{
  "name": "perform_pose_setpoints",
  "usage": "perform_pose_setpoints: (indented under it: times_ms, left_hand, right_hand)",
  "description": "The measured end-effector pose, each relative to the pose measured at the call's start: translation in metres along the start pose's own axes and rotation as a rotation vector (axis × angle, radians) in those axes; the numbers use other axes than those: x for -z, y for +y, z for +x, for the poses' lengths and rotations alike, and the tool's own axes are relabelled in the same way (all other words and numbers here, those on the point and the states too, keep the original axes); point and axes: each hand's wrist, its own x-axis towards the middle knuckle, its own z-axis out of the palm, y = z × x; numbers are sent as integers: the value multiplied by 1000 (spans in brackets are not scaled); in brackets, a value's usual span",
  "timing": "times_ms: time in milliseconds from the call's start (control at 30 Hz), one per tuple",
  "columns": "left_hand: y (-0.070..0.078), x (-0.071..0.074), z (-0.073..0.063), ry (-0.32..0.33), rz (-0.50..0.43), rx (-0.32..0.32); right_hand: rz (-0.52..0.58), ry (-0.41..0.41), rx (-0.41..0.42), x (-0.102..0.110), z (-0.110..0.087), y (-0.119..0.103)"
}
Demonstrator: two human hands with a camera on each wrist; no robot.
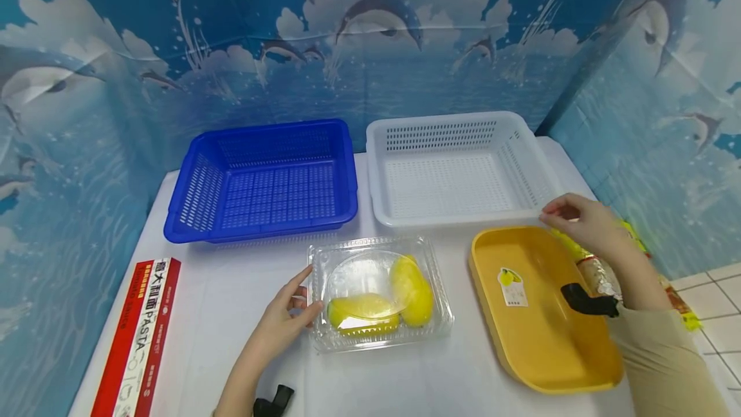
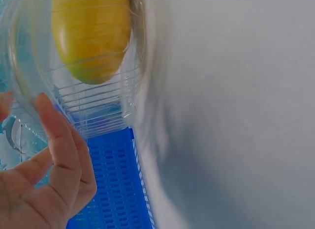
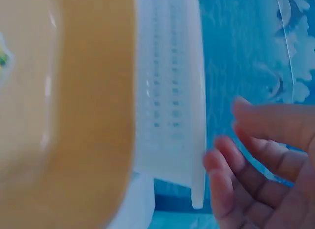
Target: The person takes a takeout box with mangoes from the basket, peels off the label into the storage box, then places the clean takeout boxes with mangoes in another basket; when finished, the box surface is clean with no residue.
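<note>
A clear plastic clamshell box point(image 1: 379, 246) lies at the front middle of the table with two yellow mangoes point(image 1: 412, 291) inside. At its left edge is my left hand point(image 1: 280, 324), fingertips and thumb right at the rim, fingers only slightly bent. The left wrist view shows one mango point(image 2: 93, 37) through the ribbed clear wall. My right hand point(image 1: 585, 221) hovers near the far right rim of a yellow bin point(image 1: 550, 340), close to the white basket's near right corner. Its fingers are loosely curled with nothing between them. A mango sticker point(image 1: 512, 287) marks the bin's floor.
A blue basket point(image 1: 278, 192) and a white basket point(image 1: 446, 179) stand side by side at the back. A red and white pasta box point(image 1: 136, 340) lies at the left. Shiny packets point(image 1: 599, 275) sit right of the yellow bin, partly behind the right arm.
</note>
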Motion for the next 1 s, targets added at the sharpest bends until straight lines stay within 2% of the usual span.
perform_pose_setpoints:
  times_ms: [67, 133, 300, 467, 600, 733, 800, 867, 933, 1000]
  left_hand:
    - [0, -2, 0, 14, 12, -3]
    - [1, -4, 0, 20, 27, 1]
    - [4, -7, 4, 10, 66, 9]
    - [11, -4, 2, 51, 72, -32]
    - [29, 9, -7, 41, 36, -49]
    - [58, 26, -9, 2, 20, -131]
    - [74, 32, -3, 2, 13, -204]
    - [92, 34, 10, 16, 11, -256]
    - [111, 33, 30, 36, 9, -286]
    - [129, 28, 55, 52, -5, -280]
  right_hand:
    - [22, 43, -32, 11, 10, 8]
    - [39, 42, -78, 18, 20, 16]
    - [62, -21, -188, 23, 36, 32]
    - [122, -65, -228, 25, 40, 40]
    - [171, -94, -231, 27, 41, 40]
    - [206, -112, -237, 28, 44, 37]
    - [226, -120, -241, 28, 46, 35]
    - [243, -128, -246, 28, 48, 34]
    - [254, -134, -255, 27, 51, 33]
    - [264, -136, -261, 26, 54, 33]
